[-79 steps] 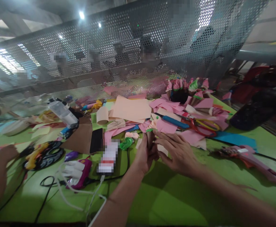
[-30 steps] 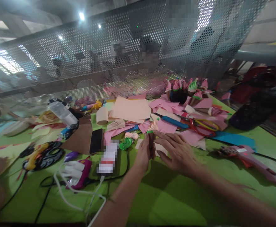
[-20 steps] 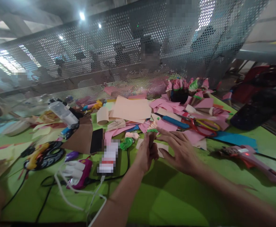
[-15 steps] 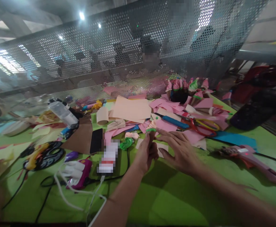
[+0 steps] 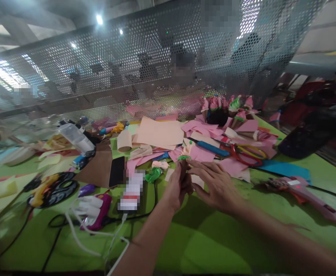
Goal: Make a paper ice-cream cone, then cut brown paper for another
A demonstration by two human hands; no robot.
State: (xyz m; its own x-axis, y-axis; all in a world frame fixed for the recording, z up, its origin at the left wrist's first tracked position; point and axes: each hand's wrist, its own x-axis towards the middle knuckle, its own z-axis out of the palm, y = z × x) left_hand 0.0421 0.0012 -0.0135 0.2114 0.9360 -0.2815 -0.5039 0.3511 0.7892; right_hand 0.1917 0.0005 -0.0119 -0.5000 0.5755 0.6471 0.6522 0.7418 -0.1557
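My left hand (image 5: 177, 188) is closed around a small craft ice cream cone (image 5: 184, 157) with pale pink swirled topping, a green ring and a green dot on top. Its brown cone is mostly hidden by my fingers. My right hand (image 5: 213, 182) reaches in from the right, palm down, fingers stretched and apart. Its fingertips are at the cone's side and seem to touch it. Beneath the hands lies a cream paper piece (image 5: 197, 181). Similar finished cones (image 5: 216, 104) with pink and green swirls stand at the back right.
On the green table (image 5: 202, 245) lie pink paper scraps (image 5: 205, 128), scissors (image 5: 248, 153), a blue-handled cutter (image 5: 212, 147) and a pink glue gun (image 5: 302, 193). A charging phone (image 5: 131, 191), a dark phone (image 5: 117, 171) and a power strip (image 5: 103, 211) with cables sit left. A perforated screen (image 5: 145, 76) rises behind.
My right hand has moved slightly left, bringing its fingertips against the cone. The cone sits slightly lower in my left hand. Another person's arm at the left edge has shifted.
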